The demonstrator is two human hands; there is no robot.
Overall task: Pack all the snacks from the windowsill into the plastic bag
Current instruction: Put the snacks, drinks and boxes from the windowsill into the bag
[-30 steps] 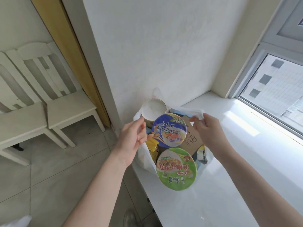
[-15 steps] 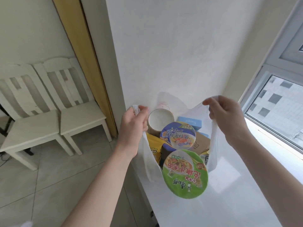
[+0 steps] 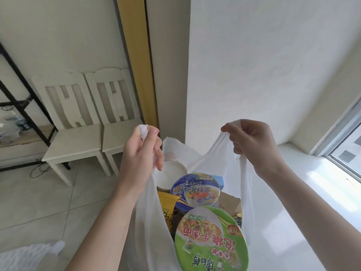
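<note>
Here the plastic bag (image 3: 148, 222) is drawn up taut between both hands. The left hand (image 3: 142, 155) clenches the bunched handle on the bag's left side, a white tuft poking out above the thumb. The right hand (image 3: 254, 145) pinches the handle on its right side. Held apart like this, the handles keep the mouth wide and likely share the load.

Inside the bag, a green noodle bowl (image 3: 211, 239) leans at the near rim. A blue noodle bowl (image 3: 197, 190) sits behind it, a white cup (image 3: 170, 175) is at the far left, and a yellow packet (image 3: 166, 202) lies lower down. Every snack in view is inside the bag, so packing looks finished. The windowsill (image 3: 293, 192) runs off to the bag's right; whether the bag's bottom rests on it is hidden.
</note>
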